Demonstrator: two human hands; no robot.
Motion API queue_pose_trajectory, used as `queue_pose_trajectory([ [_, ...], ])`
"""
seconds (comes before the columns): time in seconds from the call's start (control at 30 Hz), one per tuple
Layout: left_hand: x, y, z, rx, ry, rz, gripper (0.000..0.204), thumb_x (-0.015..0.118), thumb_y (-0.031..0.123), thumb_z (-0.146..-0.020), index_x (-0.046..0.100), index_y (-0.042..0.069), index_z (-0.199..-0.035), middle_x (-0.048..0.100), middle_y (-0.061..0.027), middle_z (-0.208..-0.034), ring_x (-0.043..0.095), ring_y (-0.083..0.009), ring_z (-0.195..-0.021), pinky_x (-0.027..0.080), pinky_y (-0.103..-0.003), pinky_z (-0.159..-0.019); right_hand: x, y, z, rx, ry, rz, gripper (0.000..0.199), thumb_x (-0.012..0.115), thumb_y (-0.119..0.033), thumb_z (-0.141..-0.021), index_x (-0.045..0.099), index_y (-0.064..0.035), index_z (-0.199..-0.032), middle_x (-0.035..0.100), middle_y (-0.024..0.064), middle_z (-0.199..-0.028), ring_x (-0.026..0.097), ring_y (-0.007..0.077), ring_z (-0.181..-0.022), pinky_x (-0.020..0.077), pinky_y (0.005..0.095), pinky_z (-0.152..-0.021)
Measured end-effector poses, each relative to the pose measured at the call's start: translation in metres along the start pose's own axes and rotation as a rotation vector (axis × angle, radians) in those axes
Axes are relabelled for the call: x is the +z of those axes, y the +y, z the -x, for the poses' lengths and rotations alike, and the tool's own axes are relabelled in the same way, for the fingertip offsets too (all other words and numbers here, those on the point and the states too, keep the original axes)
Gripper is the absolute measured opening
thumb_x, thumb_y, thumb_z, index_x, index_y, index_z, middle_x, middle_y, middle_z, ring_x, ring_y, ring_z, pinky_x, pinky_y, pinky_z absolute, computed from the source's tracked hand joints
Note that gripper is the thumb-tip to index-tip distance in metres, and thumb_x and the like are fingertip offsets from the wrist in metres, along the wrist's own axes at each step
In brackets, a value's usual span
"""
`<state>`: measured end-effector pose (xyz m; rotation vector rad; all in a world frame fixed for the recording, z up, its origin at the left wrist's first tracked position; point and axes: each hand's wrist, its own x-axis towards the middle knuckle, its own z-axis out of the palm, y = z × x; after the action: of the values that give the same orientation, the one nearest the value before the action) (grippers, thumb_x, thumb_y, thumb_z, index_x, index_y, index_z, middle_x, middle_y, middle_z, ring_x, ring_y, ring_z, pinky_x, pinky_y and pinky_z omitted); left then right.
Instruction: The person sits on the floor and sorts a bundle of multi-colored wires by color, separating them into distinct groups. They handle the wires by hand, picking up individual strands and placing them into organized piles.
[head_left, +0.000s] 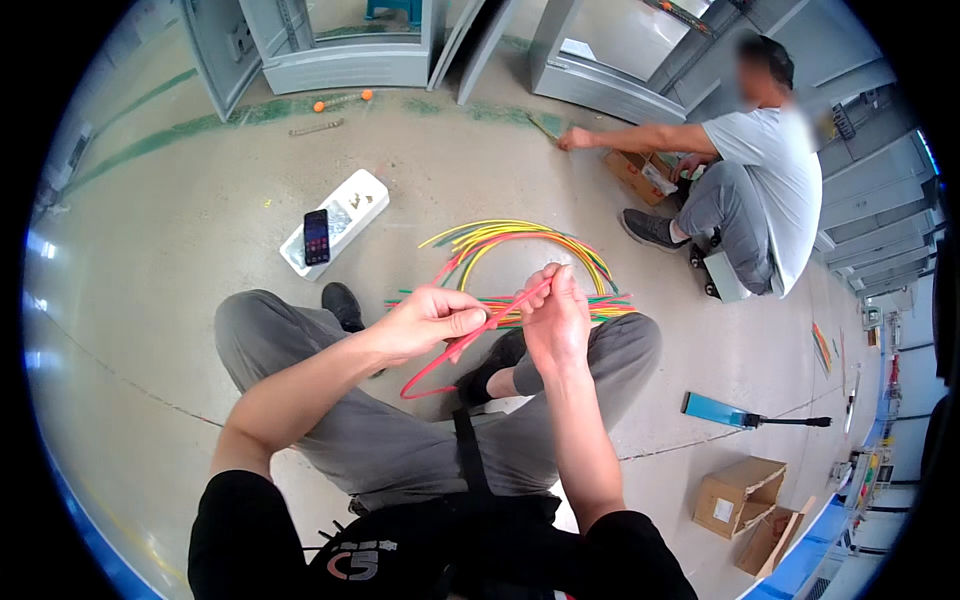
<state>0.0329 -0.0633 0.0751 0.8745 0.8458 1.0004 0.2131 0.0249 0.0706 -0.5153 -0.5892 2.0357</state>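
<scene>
A red wire runs between my two hands, its slack end curling down in a loop over my lap. My left hand pinches it between thumb and fingers. Farther up and to the right, the fingers of my right hand close on the same wire close to its upper end. Just beyond my hands, a bundle of yellow, red and green wires lies on the floor in an arc. Straighter wires of the same colours pass behind my hands, partly hidden by them.
A white foam box with a dark phone on it stands at the far left. Another person crouches at the far right beside a cardboard box. Grey cabinets line the back. A blue-headed tool and an open carton lie at right.
</scene>
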Motion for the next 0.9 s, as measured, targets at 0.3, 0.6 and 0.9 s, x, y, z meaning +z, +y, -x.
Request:
queue_pose_trajectory([
  [0.3,-0.009,-0.005,0.003,0.089,0.131,-0.117,0.029,0.055,0.026,-0.096,0.067,0.000,-0.092,0.048,0.0034,-0.063,0.041,-0.0052,-0.057,0.033,-0.022,-0.050,0.015,0.009,-0.003,-0.047,-0.072,0.339,0.021,0.054,-0.023,-0.095,0.058,-0.0023,-0.094,0.053,0.0019,-0.082,0.044,0.0098,-0.066,0.0394,0.0271,-0.062],
  [0.6,0.006,-0.005,0.004,0.314,0.337,-0.350,0.024,0.059,0.021,-0.093,0.067,-0.002,-0.095,0.053,0.0021,-0.065,0.042,-0.0051,-0.059,0.035,-0.024,-0.051,0.023,-0.011,-0.011,-0.124,-0.096,0.559,0.014,0.062,-0.014,-0.090,0.061,0.0002,-0.092,0.056,0.0022,-0.077,0.047,0.0086,-0.065,0.0398,0.0249,-0.060],
  [0.9,-0.006,-0.005,-0.005,0.209,0.358,-0.535,0.023,0.060,0.021,-0.092,0.067,-0.001,-0.094,0.053,0.0017,-0.062,0.042,-0.0049,-0.058,0.036,-0.025,-0.050,0.004,-0.001,-0.018,-0.194,-0.022,0.550,0.010,0.061,-0.011,-0.090,0.062,-0.0012,-0.092,0.059,0.0021,-0.084,0.051,0.0095,-0.067,0.0403,0.0234,-0.061],
])
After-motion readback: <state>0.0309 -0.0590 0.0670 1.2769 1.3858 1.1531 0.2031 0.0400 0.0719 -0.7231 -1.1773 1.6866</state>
